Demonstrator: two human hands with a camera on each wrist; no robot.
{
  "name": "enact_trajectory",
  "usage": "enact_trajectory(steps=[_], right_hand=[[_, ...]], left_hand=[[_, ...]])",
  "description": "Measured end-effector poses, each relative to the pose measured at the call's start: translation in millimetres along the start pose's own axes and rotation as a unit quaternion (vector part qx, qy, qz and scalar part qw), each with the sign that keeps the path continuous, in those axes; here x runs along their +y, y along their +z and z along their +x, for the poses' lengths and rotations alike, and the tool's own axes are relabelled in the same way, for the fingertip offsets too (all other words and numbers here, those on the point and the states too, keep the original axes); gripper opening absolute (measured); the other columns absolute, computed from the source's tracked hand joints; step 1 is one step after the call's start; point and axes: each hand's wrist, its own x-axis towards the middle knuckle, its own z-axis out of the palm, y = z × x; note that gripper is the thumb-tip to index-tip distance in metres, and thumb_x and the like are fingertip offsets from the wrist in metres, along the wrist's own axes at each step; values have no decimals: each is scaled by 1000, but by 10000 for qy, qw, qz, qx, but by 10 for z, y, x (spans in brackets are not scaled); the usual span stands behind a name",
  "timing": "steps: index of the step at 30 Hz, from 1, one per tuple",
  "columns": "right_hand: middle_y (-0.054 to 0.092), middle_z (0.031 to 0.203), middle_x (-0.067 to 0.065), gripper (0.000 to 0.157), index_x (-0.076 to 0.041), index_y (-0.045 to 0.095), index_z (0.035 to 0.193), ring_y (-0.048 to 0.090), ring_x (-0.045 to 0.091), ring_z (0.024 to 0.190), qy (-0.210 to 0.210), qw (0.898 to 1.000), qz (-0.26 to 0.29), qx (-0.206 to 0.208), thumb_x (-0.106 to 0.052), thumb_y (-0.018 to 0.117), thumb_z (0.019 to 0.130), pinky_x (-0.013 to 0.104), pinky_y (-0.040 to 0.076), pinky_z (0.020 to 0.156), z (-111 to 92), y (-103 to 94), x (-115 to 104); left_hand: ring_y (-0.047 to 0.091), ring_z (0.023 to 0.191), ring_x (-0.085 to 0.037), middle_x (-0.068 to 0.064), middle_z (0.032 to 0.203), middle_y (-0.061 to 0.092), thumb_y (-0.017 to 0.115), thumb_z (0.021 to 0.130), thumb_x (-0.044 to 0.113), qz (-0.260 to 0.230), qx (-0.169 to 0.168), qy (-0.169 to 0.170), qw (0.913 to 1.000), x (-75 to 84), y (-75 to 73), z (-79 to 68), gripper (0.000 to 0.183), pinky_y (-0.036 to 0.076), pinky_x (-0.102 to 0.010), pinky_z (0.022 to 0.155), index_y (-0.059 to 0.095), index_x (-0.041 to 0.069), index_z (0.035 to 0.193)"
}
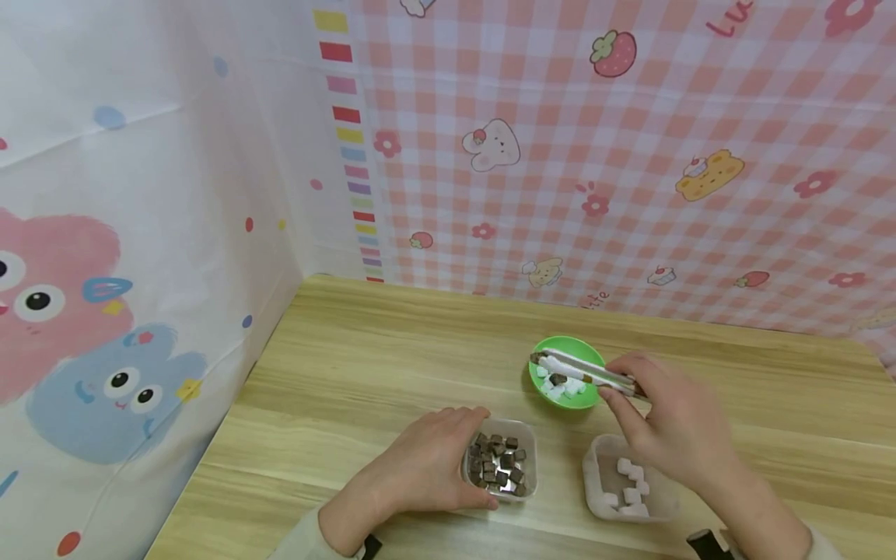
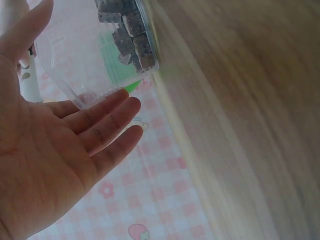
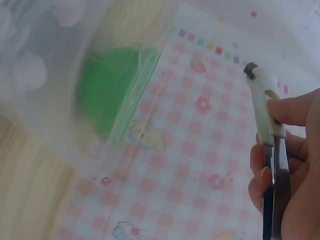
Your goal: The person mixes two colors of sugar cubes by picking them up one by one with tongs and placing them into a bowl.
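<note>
My left hand [image 1: 427, 463] holds a clear plastic container [image 1: 535, 459] between thumb and fingers. Dark brown cubes [image 1: 498, 465] fill much of its bottom. In my right hand [image 1: 682, 424] are metal tongs [image 1: 605, 375] with white tips, pinched between thumb and fingers. At the tips of the tongs a dark cube [image 3: 251, 69] shows in the right wrist view. The tips hover over a small green plate [image 1: 568, 342], on which white cubes [image 1: 570, 389] and at least one dark cube [image 1: 558, 379] lie.
A second clear container [image 1: 593, 482] with several white cubes [image 1: 632, 495] stands below my right forearm. The wooden table [image 1: 336, 365] meets a pink checked cloth [image 1: 448, 187] at the back and a white printed cloth [image 1: 210, 179] at the left.
</note>
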Motion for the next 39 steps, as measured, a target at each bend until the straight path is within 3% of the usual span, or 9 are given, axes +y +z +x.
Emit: enact_trajectory(steps=[3, 7, 12, 19, 28, 33, 36, 39], right_hand=[[72, 95, 3, 29, -8, 71, 103, 56, 10, 63, 267, 9994, -189, 96, -8, 83, 76, 28, 43, 48, -36, 8, 77], [72, 95, 2, 28, -8, 72, 101, 51, 7, 59, 394, 9983, -383, 191, -9, 85, 75, 24, 37, 44, -104, 62, 187], [72, 91, 2, 31, -7, 75, 101, 51, 6, 59, 730, 9961, -500, 51, -10, 88, 73, 25, 38, 45, -203, 101, 290], [72, 93, -1, 35, -10, 77, 102, 53, 7, 65, 1107, 9924, -534, -91, -15, 90, 71, 28, 40, 49, -245, 37, 263], [73, 100, -7, 36, -13, 77, 105, 62, 6, 71, 776, 9969, -95, -73, -14, 90, 71, 16, 43, 53, -180, -30, -33], [73, 101, -7, 39, -11, 78, 108, 65, 9, 72, 416, 9991, 15, -125, -17, 89, 71, 18, 47, 56, -155, -29, -159], [73, 102, -6, 32, -10, 78, 108, 66, 9, 70, 110, 9999, 59, -106, -33, 81, 86, 20, 50, 56, -142, -11, -209], [74, 101, -6, 39, -10, 79, 107, 66, 6, 70, -98, 9999, 85, -93, -46, 67, 98, 23, 51, 57, -129, 10, -257]], left_hand=[[56, 134, -24, -8, 147, 59, 87, 74, 63, 4, -7, -8, 10000, -1, -2, -2, 103, 43, -44, 115, 47, 8, 152], [55, 136, -25, -8, 149, 58, 87, 75, 63, -22, -46, -38, 10000, -2, -4, -6, 104, 42, -45, 116, 47, 8, 153], [53, 138, -27, -9, 152, 55, 86, 75, 63, -70, -116, -85, 9999, 0, -9, -4, 104, 40, -46, 117, 46, 8, 154], [53, 138, -26, -9, 151, 56, 87, 75, 63, -45, -71, -55, 9999, -1, -12, -8, 105, 41, -46, 117, 46, 8, 154], [52, 140, -29, -10, 152, 55, 87, 74, 63, -82, -84, -114, 9999, -6, -13, -15, 105, 39, -46, 118, 45, 8, 155], [53, 139, -28, -10, 151, 57, 87, 74, 63, -45, -40, -63, 10000, -4, -8, -14, 105, 40, -45, 118, 46, 8, 154], [54, 137, -26, -9, 150, 58, 87, 74, 63, -6, -19, -42, 10000, -3, -7, -14, 104, 42, -45, 116, 47, 9, 153], [55, 135, -25, -8, 149, 58, 87, 74, 63, 3, -16, -28, 10000, -2, -9, -11, 104, 43, -45, 115, 46, 9, 153]])
